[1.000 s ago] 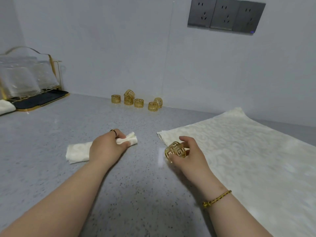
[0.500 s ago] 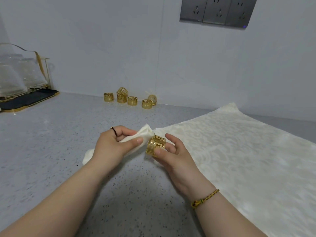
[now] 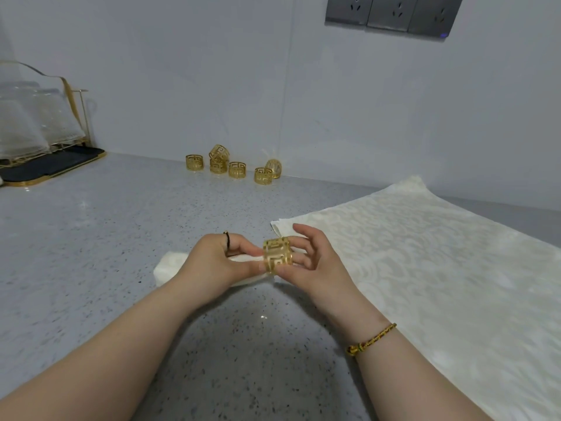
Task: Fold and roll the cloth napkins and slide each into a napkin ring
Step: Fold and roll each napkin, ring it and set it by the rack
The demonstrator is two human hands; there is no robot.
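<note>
Gripped by the curled fingers of the left hand (image 3: 212, 262), the rolled napkin (image 3: 170, 265) is held over the grey counter (image 3: 121, 238). Right hand (image 3: 315, 268) pinches the gold napkin ring (image 3: 277, 255) between thumb and fingers at the roll's right end; cream cloth shows through its cutouts. Unfolded napkin (image 3: 425, 253) lies flat to the right. Spare rings (image 3: 236, 168) stand by the wall.

gold fretwork napkin ring (image 3: 277, 255), cream damask cloth (image 3: 425, 253)

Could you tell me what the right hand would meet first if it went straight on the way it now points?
Most likely the rolled cream cloth napkin, gripped by the left hand, just beyond the gold fretwork napkin ring in the right hand.
</note>
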